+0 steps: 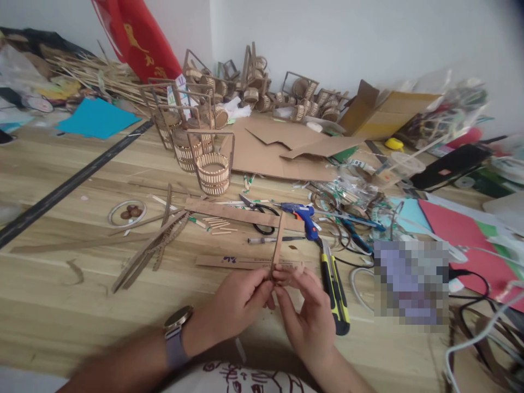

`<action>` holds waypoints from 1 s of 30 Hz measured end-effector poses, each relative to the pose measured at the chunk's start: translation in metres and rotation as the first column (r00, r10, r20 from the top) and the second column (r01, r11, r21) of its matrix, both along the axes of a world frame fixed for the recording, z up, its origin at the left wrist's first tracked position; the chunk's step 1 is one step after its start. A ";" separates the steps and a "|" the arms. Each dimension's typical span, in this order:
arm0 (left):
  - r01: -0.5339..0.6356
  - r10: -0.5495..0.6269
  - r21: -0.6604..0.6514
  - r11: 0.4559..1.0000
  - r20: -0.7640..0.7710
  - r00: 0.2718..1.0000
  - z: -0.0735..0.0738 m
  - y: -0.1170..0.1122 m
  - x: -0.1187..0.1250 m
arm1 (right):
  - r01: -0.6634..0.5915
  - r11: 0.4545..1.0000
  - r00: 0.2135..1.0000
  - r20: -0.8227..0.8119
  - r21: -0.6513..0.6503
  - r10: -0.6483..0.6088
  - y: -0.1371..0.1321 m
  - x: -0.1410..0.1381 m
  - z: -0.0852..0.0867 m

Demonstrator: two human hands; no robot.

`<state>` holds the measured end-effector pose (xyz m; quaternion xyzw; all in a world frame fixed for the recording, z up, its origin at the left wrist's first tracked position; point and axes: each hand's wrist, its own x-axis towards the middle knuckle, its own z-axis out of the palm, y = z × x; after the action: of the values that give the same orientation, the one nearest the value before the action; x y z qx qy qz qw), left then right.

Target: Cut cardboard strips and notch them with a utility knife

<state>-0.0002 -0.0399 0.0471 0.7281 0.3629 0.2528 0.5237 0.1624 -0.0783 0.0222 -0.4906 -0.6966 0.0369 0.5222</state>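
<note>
A narrow brown cardboard strip point(279, 238) rises from between my two hands near the table's front. My left hand point(235, 300), with a watch on its wrist, pinches the strip's lower end. My right hand point(309, 311) meets it there, thumb and fingers closed on the same end; the fingertips partly hide what they grip. Just beyond lie flat cardboard pieces point(213, 262), a pen point(262, 239), black-handled scissors point(264, 215) and a blue glue gun point(301, 213). A yellow and black utility knife point(335, 289) lies right beside my right hand.
Small slatted buckets with tall handles point(213, 172) stand at back left, with more piled along the wall. Brown strips point(151, 248) and a ring holding round brown beads point(126, 214) lie left. Cardboard sheets point(266, 153) fill the back; cables point(470, 297) and coloured paper point(462, 234) lie right.
</note>
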 end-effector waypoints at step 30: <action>0.045 -0.054 0.228 0.973 0.034 0.998 -0.003 0.007 -0.005 | -0.101 0.988 0.852 -0.523 -0.113 0.027 -0.003 -0.010 0.004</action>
<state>-0.0056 -0.0330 0.0437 0.7869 0.3030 0.2940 0.4501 0.1524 -0.0817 0.0261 -0.4734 -0.5413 0.2331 0.6546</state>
